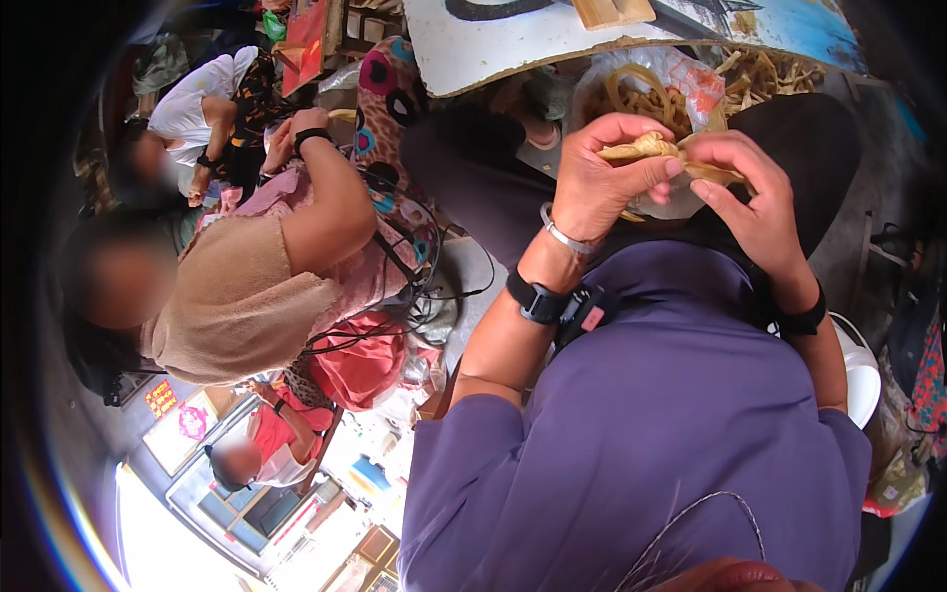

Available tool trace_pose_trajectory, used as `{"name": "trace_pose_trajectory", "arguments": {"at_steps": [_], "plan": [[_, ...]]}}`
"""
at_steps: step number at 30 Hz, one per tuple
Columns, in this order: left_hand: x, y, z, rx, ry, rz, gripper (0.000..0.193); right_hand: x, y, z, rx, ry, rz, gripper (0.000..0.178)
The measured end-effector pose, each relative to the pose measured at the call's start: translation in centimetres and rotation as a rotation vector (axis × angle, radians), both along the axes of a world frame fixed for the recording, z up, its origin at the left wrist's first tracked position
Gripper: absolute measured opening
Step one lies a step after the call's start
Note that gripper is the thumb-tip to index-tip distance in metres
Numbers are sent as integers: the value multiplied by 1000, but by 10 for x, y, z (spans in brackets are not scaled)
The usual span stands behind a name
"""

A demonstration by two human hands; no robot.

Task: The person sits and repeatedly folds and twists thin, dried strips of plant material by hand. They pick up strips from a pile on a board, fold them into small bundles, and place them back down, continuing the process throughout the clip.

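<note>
Above my lap, my left hand (614,183) pinches a tan, folded strip (641,148) between thumb and fingers. It looks like dried plant material, bunched into a small twisted lump; its exact kind I cannot make out. My right hand (750,187) is closed on the same piece from the other side, where a flat length runs beneath its fingers. Just beyond my hands, a clear plastic bag (705,81) with red print holds more tan strips (646,94), some of them looped.
A board (552,44) with a painted surface stands beyond the bag, a wooden block (612,10) on it. Loose tan strips (774,79) lie under its edge. Close on my left sits a person (237,286); black cables (424,281) hang between us. A white bucket (860,375) stands at my right.
</note>
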State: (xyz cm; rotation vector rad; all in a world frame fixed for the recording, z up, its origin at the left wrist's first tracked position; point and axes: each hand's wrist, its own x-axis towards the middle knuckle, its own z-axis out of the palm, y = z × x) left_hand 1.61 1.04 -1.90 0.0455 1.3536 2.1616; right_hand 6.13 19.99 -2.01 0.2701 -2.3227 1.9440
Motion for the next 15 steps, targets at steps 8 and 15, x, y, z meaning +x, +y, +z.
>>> {"name": "trace_pose_trajectory", "arguments": {"at_steps": [8,15], "plan": [[3,-6,11,-257,327,86,17,-5,17,-4,-191,-355,122,22],[8,-16,6,-224,260,32,6,5,8,-7,-69,-250,1,14]]}}
